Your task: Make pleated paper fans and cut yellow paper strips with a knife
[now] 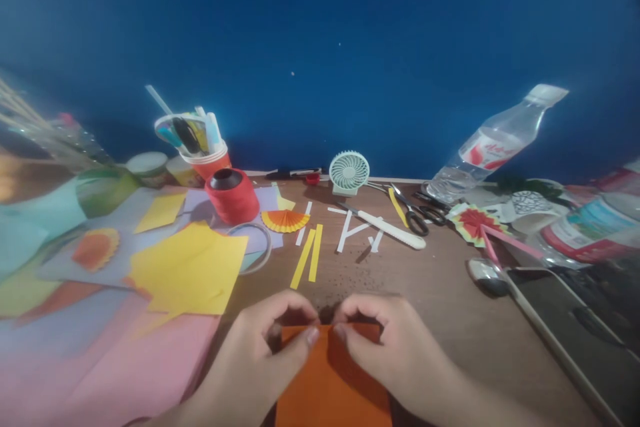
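An orange sheet of paper [333, 383] lies on the brown table at the bottom centre. My left hand [267, 347] pinches its far edge on the left side, thumb on top and fingers curled behind. My right hand [387, 343] pinches the same edge just to the right, thumb pressed on the paper. The two thumbs nearly touch at the middle of the edge. The far edge looks folded over under the fingers.
Yellow sheets [190, 270] and pink paper [110, 367] lie at the left. Behind them stand a red thread spool [233, 197] and a cup of pens [200, 147]. Yellow strips [309, 257], a small fan [349, 173], scissors [413, 213], a knife [390, 230], a tilted water bottle [493, 143] and a phone [565, 320] are also on the table.
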`<state>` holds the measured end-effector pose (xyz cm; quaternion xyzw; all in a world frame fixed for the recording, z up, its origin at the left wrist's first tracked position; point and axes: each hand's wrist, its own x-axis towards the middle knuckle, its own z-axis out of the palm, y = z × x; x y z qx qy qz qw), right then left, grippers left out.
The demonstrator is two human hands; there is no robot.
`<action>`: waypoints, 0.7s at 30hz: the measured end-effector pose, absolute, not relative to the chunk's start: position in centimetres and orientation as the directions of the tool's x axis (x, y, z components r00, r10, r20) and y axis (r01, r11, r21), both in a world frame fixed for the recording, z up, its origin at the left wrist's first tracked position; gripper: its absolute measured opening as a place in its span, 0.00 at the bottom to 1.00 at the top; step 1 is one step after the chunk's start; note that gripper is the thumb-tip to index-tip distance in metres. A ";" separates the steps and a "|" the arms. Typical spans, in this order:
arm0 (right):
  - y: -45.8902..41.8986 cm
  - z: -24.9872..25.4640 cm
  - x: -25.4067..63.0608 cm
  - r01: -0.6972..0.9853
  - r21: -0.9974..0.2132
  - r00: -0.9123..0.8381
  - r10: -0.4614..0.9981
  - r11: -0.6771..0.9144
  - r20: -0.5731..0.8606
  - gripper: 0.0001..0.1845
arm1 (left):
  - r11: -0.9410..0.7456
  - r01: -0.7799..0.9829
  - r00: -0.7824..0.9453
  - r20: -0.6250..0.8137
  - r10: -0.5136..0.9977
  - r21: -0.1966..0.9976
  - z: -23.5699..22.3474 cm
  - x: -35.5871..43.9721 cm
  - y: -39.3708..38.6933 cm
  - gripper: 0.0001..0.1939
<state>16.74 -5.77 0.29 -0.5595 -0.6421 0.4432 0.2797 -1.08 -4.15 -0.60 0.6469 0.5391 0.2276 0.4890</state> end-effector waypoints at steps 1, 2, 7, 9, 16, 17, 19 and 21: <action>-6.0 0.2 16.4 0.479 -0.878 -0.224 0.968 0.008 -0.114 0.08 | 0.003 0.489 0.349 -0.199 0.916 0.872 -0.6 -1.0 -4.2 0.04; -6.1 0.1 16.2 0.484 -0.874 -0.234 0.968 0.040 -0.085 0.08 | -0.053 0.496 0.379 -0.161 0.911 0.867 -0.6 -1.0 -4.3 0.05; -6.3 -0.1 16.0 0.511 -0.848 -0.260 0.966 0.139 0.002 0.07 | -0.290 0.585 0.452 -0.007 0.892 0.757 -0.8 -0.9 -4.4 0.08; -6.2 0.0 16.3 0.509 -0.853 -0.237 0.971 0.119 -0.007 0.07 | -0.354 0.627 0.464 0.033 0.885 0.694 -0.9 -1.4 -4.0 0.07; -4.9 0.4 18.2 0.459 -0.878 -0.078 0.978 -0.138 -0.195 0.07 | -0.158 0.675 0.278 -0.049 0.959 0.721 0.0 -3.4 -1.8 0.05; -4.7 0.5 18.3 0.456 -0.877 -0.073 0.976 -0.150 -0.205 0.07 | -0.130 0.646 0.278 -0.073 0.958 0.752 0.2 -3.4 -1.8 0.05; -4.5 0.3 18.3 0.433 -0.885 -0.094 0.969 -0.168 -0.230 0.07 | -0.107 0.551 0.355 -0.117 0.928 0.828 0.5 -2.9 -2.1 0.06; -4.7 0.0 18.2 0.392 -0.904 -0.126 0.963 -0.171 -0.237 0.06 | -0.085 0.487 0.457 -0.171 0.873 0.869 0.5 -2.4 -2.8 0.11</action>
